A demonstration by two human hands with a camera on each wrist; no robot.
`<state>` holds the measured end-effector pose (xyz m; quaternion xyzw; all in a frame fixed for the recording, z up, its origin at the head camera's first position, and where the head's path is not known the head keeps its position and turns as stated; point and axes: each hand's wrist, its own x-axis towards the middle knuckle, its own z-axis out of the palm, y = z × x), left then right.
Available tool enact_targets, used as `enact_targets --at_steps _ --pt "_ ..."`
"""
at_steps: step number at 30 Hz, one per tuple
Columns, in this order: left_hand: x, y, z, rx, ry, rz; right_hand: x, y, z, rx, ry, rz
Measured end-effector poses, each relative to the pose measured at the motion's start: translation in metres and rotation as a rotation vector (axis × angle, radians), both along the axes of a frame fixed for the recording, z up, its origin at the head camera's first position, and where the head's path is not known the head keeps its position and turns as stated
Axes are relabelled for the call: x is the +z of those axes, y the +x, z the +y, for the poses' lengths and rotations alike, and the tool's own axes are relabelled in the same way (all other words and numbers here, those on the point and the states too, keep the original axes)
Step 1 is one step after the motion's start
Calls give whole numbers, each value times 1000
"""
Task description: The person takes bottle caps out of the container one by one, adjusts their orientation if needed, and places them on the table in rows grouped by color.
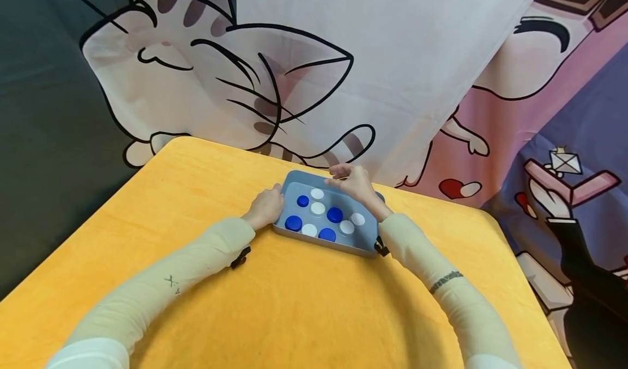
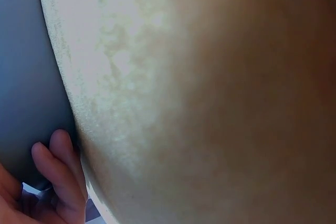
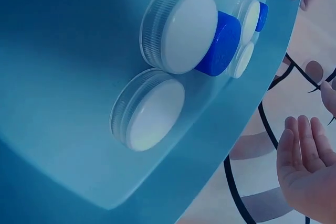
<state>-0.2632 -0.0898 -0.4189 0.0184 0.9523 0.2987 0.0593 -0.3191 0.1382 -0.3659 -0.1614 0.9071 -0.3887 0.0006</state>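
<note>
A shallow blue-grey tray [image 1: 353, 249] rests on the yellow table, with several blue caps [image 1: 335, 215] and white caps [image 1: 318, 209] lying in it. My left hand [image 1: 265, 206] grips the tray's left end wall. Its curled fingers [image 2: 56, 169] press against the outer side in the left wrist view. Over the tray's far right part my right hand [image 1: 355, 183] is raised, fingers loosely extended and nothing held in them. In the right wrist view, two white caps with ridged clear sides [image 3: 189, 32] are closest, a blue cap [image 3: 223, 45] just behind them.
The yellow table [image 1: 235, 314] extends around the tray, its far edge just behind it. Beyond hangs a cloth backdrop [image 1: 304, 9] printed with cartoon cats. Dark straps with small devices [image 1: 240, 257] sit at both wrists.
</note>
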Motion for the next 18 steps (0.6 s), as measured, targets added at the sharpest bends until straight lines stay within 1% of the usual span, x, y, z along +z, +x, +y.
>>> enact_targets --at_steps 6,12,18 --pt "0 2 1 -3 -1 10 -10 -9 -3 52 -29 -25" --pt "-2 0 1 -4 -13 19 -20 -17 -4 88 -43 -21" --pt "-2 -1 0 0 -19 16 -23 -22 -7 116 -33 -32"
